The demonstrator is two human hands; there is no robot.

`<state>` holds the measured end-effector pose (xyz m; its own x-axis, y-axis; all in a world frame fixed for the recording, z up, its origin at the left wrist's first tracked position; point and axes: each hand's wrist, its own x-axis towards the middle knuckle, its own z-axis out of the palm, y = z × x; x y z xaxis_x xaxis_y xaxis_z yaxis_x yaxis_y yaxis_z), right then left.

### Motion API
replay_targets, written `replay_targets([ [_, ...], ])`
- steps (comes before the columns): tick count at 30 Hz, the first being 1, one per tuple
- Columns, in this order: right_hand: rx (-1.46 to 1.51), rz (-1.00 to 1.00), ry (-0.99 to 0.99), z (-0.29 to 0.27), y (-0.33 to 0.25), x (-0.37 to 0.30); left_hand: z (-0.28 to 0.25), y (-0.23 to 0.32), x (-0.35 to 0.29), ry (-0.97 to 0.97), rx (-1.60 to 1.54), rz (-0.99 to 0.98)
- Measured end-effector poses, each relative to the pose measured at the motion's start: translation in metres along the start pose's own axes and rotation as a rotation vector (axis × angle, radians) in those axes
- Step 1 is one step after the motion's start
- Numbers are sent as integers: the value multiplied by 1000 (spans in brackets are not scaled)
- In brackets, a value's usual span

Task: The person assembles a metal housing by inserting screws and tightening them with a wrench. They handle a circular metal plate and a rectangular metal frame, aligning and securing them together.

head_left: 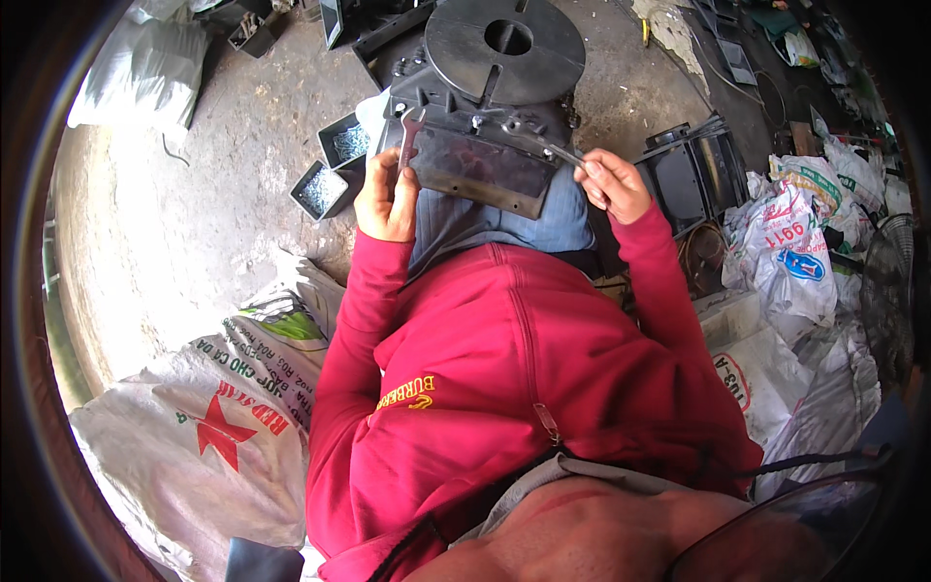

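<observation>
Left hand [388, 202] is gripping a spanner [407, 150], right hand [614, 184] pinches a thin metal tool [566, 155], black assembly [475, 163] just beyond both; that fingertip pinch looks light imo, so a slip could scrape it

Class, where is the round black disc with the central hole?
In the head view, the disc is at top centre, just beyond the dark panel, farther out than the left hand and right hand.
</observation>
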<state>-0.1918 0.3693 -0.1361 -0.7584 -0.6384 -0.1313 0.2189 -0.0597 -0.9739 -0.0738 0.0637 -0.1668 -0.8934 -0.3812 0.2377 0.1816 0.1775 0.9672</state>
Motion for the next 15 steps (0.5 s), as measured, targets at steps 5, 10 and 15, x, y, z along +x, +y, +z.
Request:
replay_targets([
  [5, -27, -69, 37, -12, -2, -12, 7, 16, -5, -61, -222, -298],
  [10, -80, -37, 18, -9, -7, -14, 4, 18, -3, -46, 208, -77],
  [15, -78, 44, 73, 21, -10, -5, -3, 7, -9, 61, 94, -108],
])
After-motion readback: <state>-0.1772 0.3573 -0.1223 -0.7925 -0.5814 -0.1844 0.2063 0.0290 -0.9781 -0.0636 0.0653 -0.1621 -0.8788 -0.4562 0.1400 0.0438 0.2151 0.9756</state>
